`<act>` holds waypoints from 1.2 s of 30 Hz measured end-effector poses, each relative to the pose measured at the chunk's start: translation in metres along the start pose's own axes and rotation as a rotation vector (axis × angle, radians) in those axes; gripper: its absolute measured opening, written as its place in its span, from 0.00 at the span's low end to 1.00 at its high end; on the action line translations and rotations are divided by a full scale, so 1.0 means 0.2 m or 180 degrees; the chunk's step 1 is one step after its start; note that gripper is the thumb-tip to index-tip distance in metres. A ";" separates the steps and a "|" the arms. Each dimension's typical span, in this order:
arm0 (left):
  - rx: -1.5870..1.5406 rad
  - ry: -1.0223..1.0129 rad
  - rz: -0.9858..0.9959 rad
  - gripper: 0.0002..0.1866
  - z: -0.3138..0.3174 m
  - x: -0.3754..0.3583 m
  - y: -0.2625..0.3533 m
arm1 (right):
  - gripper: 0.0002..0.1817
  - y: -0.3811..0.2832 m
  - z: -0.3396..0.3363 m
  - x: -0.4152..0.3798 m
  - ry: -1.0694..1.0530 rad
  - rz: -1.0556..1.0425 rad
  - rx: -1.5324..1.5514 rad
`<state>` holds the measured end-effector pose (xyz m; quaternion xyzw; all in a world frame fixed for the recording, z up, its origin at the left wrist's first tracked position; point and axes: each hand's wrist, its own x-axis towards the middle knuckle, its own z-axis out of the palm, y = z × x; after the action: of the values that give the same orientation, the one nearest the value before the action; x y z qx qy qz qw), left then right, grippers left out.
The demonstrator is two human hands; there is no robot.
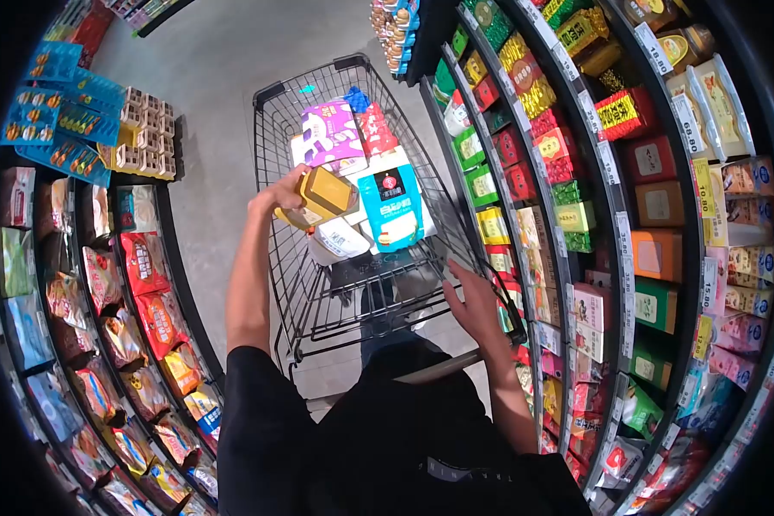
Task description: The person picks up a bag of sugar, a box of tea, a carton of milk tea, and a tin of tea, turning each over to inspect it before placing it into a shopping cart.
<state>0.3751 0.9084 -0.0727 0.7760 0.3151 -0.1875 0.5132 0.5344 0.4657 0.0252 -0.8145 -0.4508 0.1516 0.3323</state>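
Note:
My left hand (284, 194) is closed on a gold-brown box (328, 196) over the left side of the shopping cart (294, 294). Around that box lie a purple and white package (331, 131), a red package (377, 129), a turquoise and white bag (391, 206) with a black label, and a white package (342, 239). A bit of blue packaging (357, 99) shows at the cart's far end. My right hand (473, 301) is open, fingers apart, beside the near right corner of the cart, above the cart handle (439, 365); it holds nothing.
Shelves of bagged snacks (155, 318) line the left side, with blue display trays (69, 112) and small stacked cups (150, 133) beyond. Close on the right stand shelves of boxed goods (654, 254) with price tags. Grey floor (202, 60) runs ahead between them.

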 end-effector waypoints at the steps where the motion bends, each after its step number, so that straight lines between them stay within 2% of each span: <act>1: -0.0032 -0.0078 -0.0004 0.46 -0.02 -0.02 0.04 | 0.22 0.00 0.00 0.00 -0.0005 0.0028 0.0009; 4: 0.0000 -0.0285 0.0011 0.46 -0.08 -0.08 0.18 | 0.21 -0.01 0.00 0.00 -0.0001 0.0105 -0.0067; 9: 0.0153 -0.0486 0.0040 0.44 -0.11 -0.07 0.25 | 0.21 0.01 0.02 0.01 0.0035 0.0035 -0.0146; 12: -0.0669 -0.0610 0.0069 0.42 -0.05 -0.05 0.26 | 0.21 0.01 0.02 0.01 0.0017 0.0053 -0.0124; 13: -0.0659 -0.0611 0.0074 0.42 -0.01 -0.03 0.24 | 0.20 0.00 0.02 0.01 0.0031 0.0040 -0.0120; 17: -0.1328 -0.0338 -0.0031 0.46 0.19 -0.05 0.29 | 0.20 -0.01 0.00 0.02 0.0019 0.0076 -0.0088; 19: -0.1979 -0.0242 -0.0428 0.40 0.30 -0.02 0.25 | 0.20 -0.01 0.00 0.01 0.0021 0.0113 -0.0098; 22: -0.2190 -0.0267 -0.0669 0.37 0.45 0.05 0.11 | 0.19 0.01 0.01 0.00 0.0034 0.0138 -0.0105; 23: -0.2231 -0.0213 -0.0705 0.40 0.50 0.06 0.08 | 0.19 0.01 0.01 0.00 0.0048 0.0130 -0.0102; 25: -0.2165 0.0340 -0.0786 0.42 0.59 0.06 0.07 | 0.19 0.00 0.01 0.01 0.0038 0.0132 -0.0055; 27: -0.2233 0.0450 -0.0816 0.43 0.63 0.04 0.14 | 0.18 0.00 0.01 0.01 0.0023 0.0136 -0.0020; 29: -0.1988 0.1460 -0.0623 0.43 0.69 0.08 0.13 | 0.17 0.01 0.01 0.00 0.0015 0.0085 -0.0040; 31: -0.1211 0.2241 -0.0140 0.43 0.73 0.11 0.13 | 0.16 0.01 0.00 0.00 0.0063 0.0104 -0.0123; 33: -0.1791 0.2229 0.0110 0.42 0.80 0.19 0.05 | 0.15 0.02 0.01 -0.01 -0.0085 0.0198 -0.0190; 35: -0.1883 0.2192 0.0224 0.40 0.85 0.29 -0.07 | 0.14 0.01 0.01 0.00 -0.0122 0.0108 -0.0100; 36: -0.1750 0.2335 0.0193 0.39 0.88 0.32 -0.12 | 0.14 0.02 0.02 -0.01 0.0071 -0.0017 -0.0033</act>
<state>0.4112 0.7732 -0.1991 0.6349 0.4912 0.2052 0.5599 0.5335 0.4653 0.0190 -0.8167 -0.4500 0.1392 0.3335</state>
